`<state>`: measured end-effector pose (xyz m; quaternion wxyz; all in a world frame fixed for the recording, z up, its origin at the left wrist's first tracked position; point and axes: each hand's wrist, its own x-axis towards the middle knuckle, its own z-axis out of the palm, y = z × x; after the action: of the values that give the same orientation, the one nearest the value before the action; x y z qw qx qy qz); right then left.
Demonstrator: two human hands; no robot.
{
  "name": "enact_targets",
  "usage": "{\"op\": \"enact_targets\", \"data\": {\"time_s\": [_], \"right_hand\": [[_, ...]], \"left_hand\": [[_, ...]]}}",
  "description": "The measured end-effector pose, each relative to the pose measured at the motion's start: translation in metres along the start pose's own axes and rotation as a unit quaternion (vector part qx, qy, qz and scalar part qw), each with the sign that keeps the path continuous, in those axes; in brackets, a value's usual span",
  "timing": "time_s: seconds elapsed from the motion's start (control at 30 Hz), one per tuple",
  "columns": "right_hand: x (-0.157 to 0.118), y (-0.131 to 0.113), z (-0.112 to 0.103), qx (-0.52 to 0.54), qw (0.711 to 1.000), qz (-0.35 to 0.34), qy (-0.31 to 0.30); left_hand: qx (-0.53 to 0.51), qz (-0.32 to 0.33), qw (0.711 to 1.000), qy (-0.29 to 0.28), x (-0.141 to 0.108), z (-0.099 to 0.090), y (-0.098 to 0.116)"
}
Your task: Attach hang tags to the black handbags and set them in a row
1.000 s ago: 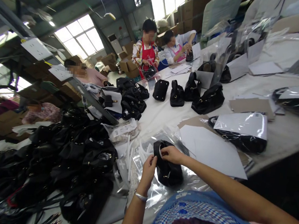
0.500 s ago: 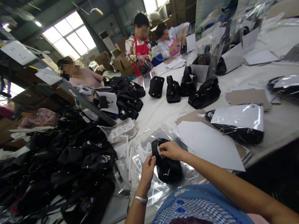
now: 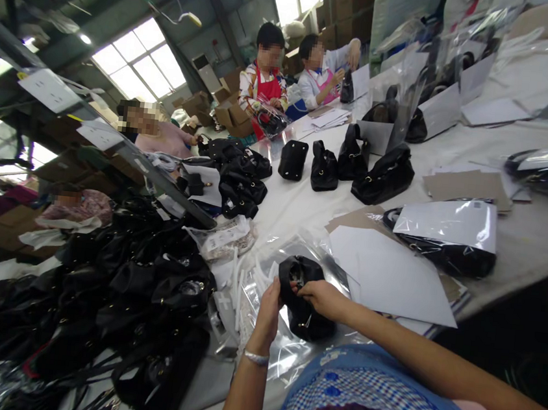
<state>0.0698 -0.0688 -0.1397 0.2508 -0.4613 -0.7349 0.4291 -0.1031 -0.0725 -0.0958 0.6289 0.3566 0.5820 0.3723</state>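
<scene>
A small black handbag point(image 3: 313, 326) stands in front of me on clear plastic bags point(image 3: 282, 353), its handle looped upward. My left hand point(image 3: 269, 309) is closed on the left side of that handle, its fingers partly hidden behind it. At the handle's opening, my right hand point(image 3: 325, 300) is pinched shut, its fingertips inside the loop. What those fingertips hold is too small to make out. A gold-coloured metal fitting shows on the bag's front.
A heap of black handbags point(image 3: 137, 295) lies at left. White sheets point(image 3: 389, 269) and a plastic-wrapped handbag point(image 3: 447, 233) lie at right. Several black handbags point(image 3: 324, 168) stand farther back. Co-workers point(image 3: 266, 90) are behind the table, beside a metal post point(image 3: 172, 194).
My right hand has moved down slightly, from the top of the handle into its opening. The handle loop is now spread wider, and the white strip at it no longer shows.
</scene>
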Motion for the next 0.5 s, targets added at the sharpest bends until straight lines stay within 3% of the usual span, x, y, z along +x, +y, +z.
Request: {"op": "enact_targets", "data": {"time_s": [0.17,0.3,0.4,0.5], "right_hand": [[-0.017,0.013,-0.007,0.046,0.998,0.021,0.03],[-0.02,0.016,-0.012,0.156,0.984,0.06,0.055],[-0.014,0.0,-0.023,0.217,0.972,0.072,0.055],[-0.003,-0.028,-0.037,0.246,0.967,0.039,0.056]], "left_hand": [[-0.022,-0.028,0.999,-0.026,0.016,0.005,0.02],[0.0,0.004,1.0,-0.011,0.017,0.01,0.024],[0.031,0.048,0.998,-0.019,0.013,0.016,0.027],[0.073,0.101,0.991,-0.043,0.012,0.023,0.034]]}}
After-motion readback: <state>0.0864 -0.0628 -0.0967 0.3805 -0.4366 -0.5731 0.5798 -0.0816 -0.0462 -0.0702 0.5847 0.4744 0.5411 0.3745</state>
